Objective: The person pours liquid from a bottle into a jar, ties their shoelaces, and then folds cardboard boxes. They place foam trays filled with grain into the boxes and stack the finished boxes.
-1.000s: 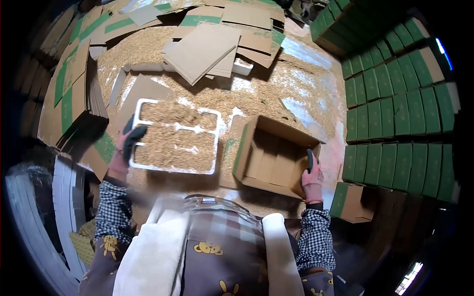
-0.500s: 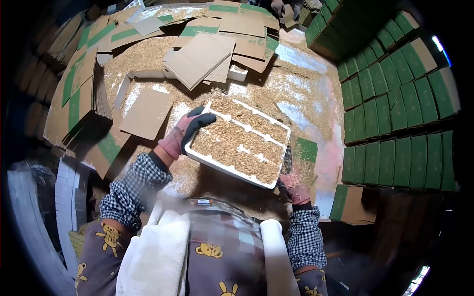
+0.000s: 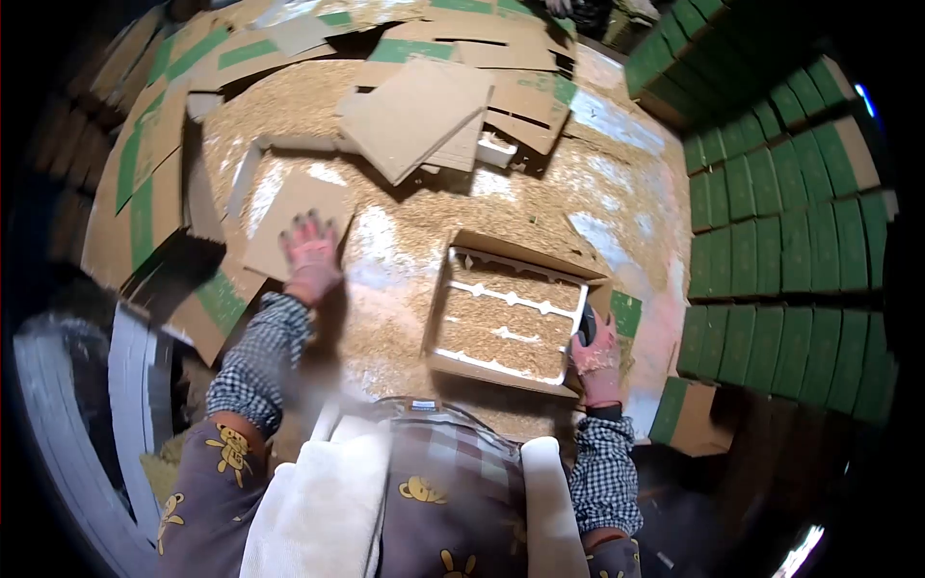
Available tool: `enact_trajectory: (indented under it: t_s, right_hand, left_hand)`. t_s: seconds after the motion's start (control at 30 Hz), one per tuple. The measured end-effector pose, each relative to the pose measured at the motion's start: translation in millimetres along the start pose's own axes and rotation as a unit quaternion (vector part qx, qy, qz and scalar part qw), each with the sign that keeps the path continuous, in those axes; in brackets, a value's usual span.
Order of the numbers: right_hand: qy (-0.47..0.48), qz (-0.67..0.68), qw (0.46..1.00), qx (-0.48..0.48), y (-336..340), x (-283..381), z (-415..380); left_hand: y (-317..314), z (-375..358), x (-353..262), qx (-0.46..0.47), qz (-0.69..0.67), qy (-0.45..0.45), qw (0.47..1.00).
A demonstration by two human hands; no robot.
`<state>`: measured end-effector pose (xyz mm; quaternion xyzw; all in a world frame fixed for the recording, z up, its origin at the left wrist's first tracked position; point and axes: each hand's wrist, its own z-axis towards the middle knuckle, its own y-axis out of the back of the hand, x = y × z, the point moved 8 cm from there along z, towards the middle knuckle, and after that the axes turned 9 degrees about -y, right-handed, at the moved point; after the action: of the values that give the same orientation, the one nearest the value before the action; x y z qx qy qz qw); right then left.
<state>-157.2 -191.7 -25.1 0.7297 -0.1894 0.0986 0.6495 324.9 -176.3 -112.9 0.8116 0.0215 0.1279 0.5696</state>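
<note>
A white foam tray (image 3: 521, 302) full of wood shavings sits inside an open cardboard box (image 3: 501, 378) on the work surface. At the box's right side, my right hand (image 3: 597, 358), in a pink glove with dark fingertips, has its fingers curled over the edge by the tray. My left hand (image 3: 312, 252), gloved the same way, is spread open over a loose cardboard sheet (image 3: 273, 231), fingers pointing away from me.
Loose shavings (image 3: 405, 226) cover much of the surface. Flattened cardboard pieces (image 3: 416, 111) are heaped at the far side, with a stack of folded cartons (image 3: 154, 197) at left. Rows of green boxes (image 3: 771, 252) stand on the right. Another person's hand (image 3: 559, 8) shows at the top.
The tray, earlier held tilted in my hands, now lies in the cardboard box. My left hand has let go of it and moved left onto the cardboard sheet.
</note>
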Motion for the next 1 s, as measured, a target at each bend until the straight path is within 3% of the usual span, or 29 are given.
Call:
enact_trajectory:
  t_s: [0.03, 0.07, 0.13, 0.17, 0.2, 0.27, 0.33, 0.4, 0.43, 0.47, 0.5, 0.53, 0.63, 0.67, 0.73, 0.77, 0.8, 0.87, 0.93, 1.0]
  right_hand:
    - [-0.008, -0.008, 1.0, -0.001, -4, -3, 1]
    - [-0.017, -0.015, 1.0, 0.002, -9, -8, 1]
    - [0.013, -0.013, 0.996, -0.089, 7, 9, -10]
    - [0.021, 0.052, 0.995, -0.087, 15, 15, -12]
    - [0.001, 0.004, 0.997, -0.074, 14, 18, -12]
    - [-0.018, -0.014, 1.0, -0.022, -4, 11, 0]
    - [-0.029, 0.004, 1.0, -0.001, -9, 14, 6]
    - [0.001, 0.065, 0.996, -0.063, -12, -7, 11]
    - [0.008, 0.07, 0.996, -0.061, -9, -20, 11]
    - [-0.003, 0.27, 0.963, 0.022, -12, -35, 17]
    - [-0.014, 0.459, 0.882, 0.103, -18, -45, 20]
    - [-0.016, 0.47, 0.877, 0.097, -16, -43, 16]
    - [-0.021, 0.534, 0.844, 0.046, -28, -45, 13]
    - [-0.021, 0.498, 0.866, 0.031, -51, -60, 24]
    - [0.001, 0.459, 0.888, -0.025, -33, -45, 18]
    - [-0.046, 0.404, 0.913, -0.015, -10, -31, 4]
    - [-0.009, 0.363, 0.929, -0.065, -39, -44, 16]
    - [-0.044, 0.294, 0.954, -0.034, 0, -15, 2]
    - [-0.055, 0.301, 0.952, -0.01, -16, -21, 13]
    - [-0.075, 0.31, 0.948, 0.014, -35, -28, 16]
  left_hand:
    - [-28, 13, 25, 0.05, -0.062, 0.018, 0.997]
    - [-16, 11, 31, 0.013, -0.062, -0.01, 0.998]
    - [21, -5, 38, -0.187, -0.245, -0.071, 0.949]
    - [62, -30, 24, -0.259, -0.258, -0.115, 0.924]
    - [106, -55, 3, -0.34, -0.267, -0.155, 0.888]
    - [160, -105, -57, -0.384, -0.332, -0.234, 0.829]
    - [186, -147, -146, -0.353, -0.269, -0.456, 0.771]
    - [136, -137, -233, -0.114, -0.068, -0.542, 0.83]
    - [134, -135, -240, -0.115, -0.064, -0.536, 0.834]
    - [127, -127, -246, -0.058, -0.031, -0.54, 0.839]
    - [117, -122, -251, 0.0, 0.004, -0.546, 0.838]
    - [115, -122, -254, 0.001, 0.018, -0.549, 0.835]
    - [87, -130, -267, 0.112, -0.184, -0.637, 0.74]
    - [83, -118, -267, 0.199, -0.131, -0.566, 0.789]
    - [128, -118, -281, 0.153, -0.125, -0.54, 0.818]
    - [151, -124, -298, -0.008, -0.119, -0.565, 0.816]
    - [173, -135, -312, -0.172, -0.114, -0.573, 0.793]
    - [130, -119, -344, -0.081, -0.077, -0.559, 0.821]
    - [105, -105, -361, 0.029, -0.009, -0.531, 0.847]
    - [99, -99, -358, 0.018, -0.014, -0.538, 0.843]
